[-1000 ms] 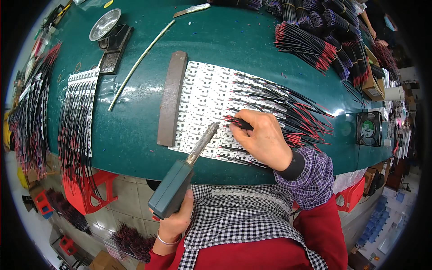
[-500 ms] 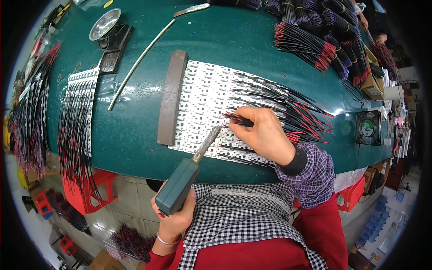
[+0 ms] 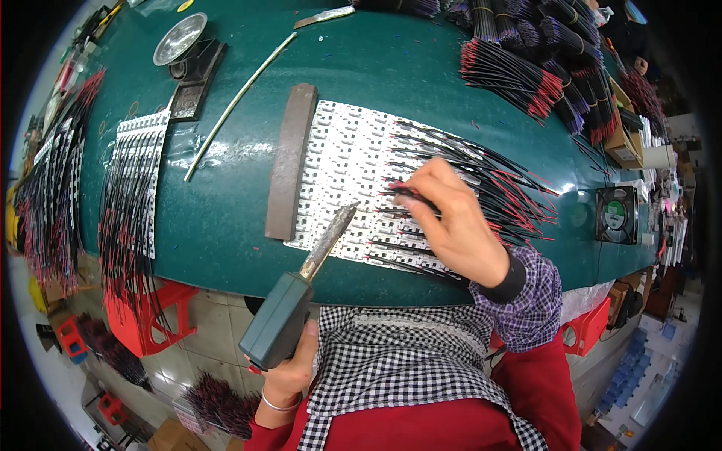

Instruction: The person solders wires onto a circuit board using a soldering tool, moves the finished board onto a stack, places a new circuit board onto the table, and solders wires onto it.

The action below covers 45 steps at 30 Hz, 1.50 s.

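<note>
My left hand (image 3: 292, 368) is wrapped round the handle of a dark green soldering gun (image 3: 278, 319). Its metal tip lies over the white circuit board panel (image 3: 338, 161), a little apart from my other hand. In a pinch, my right hand (image 3: 459, 218) holds black wires (image 3: 415, 197) with red ends above the panel; how many is hidden by the fingers. Rows of attached black wires (image 3: 496, 169) run off the panel to the right, their red ends spread on the table. Against the panel's left edge lies a brown bar (image 3: 291, 161).
Wired panels (image 3: 135, 165) hang over the front edge of the green table (image 3: 218, 240) at left. A small scale (image 3: 188, 68) and a pale rod (image 3: 241, 98) lie beyond. Wire bundles (image 3: 511, 79) fill the far right, near a black fan (image 3: 616, 215).
The soldering gun has drawn back down and left, away from the wires. My right hand has shifted slightly right and up, still pinching wires.
</note>
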### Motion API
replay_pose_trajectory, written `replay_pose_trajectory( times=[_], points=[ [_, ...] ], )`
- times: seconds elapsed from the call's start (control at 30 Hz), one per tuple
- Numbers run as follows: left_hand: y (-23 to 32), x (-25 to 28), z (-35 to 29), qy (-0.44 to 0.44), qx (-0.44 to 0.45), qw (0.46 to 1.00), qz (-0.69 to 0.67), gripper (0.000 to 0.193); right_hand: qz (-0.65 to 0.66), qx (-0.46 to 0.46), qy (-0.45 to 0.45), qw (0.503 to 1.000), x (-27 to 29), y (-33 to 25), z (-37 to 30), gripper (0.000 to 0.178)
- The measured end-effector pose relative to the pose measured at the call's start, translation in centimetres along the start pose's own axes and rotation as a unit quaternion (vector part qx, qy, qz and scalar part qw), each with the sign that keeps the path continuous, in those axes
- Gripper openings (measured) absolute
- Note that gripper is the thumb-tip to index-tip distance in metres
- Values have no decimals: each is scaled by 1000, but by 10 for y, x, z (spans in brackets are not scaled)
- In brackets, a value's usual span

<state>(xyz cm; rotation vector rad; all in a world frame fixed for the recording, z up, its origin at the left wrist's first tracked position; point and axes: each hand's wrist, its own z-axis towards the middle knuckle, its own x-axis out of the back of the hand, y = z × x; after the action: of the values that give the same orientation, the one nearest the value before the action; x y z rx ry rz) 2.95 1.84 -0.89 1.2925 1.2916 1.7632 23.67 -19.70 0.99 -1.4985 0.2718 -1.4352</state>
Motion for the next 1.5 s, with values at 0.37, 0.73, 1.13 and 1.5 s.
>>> replay_pose_trajectory(
  times=[0.37, 0.73, 1.13, 1.5],
  points=[
    [4, 5, -5, -11, 42, 999, 9, 40, 6, -83, -39, 996, -20, -7, -14, 13],
    [10, -4, 7, 3, 81, 996, -21, 20, -7, -66, -41, 997, -24, -4, -14, 11],
    [-2, 7, -17, -16, 67, 997, 40, 32, -5, -67, -44, 997, -22, -5, -12, 12],
    [6, -4, 5, -8, 38, 999, 0, 17, 26, -86, -104, 990, -14, 1, -2, 13]
  ],
)
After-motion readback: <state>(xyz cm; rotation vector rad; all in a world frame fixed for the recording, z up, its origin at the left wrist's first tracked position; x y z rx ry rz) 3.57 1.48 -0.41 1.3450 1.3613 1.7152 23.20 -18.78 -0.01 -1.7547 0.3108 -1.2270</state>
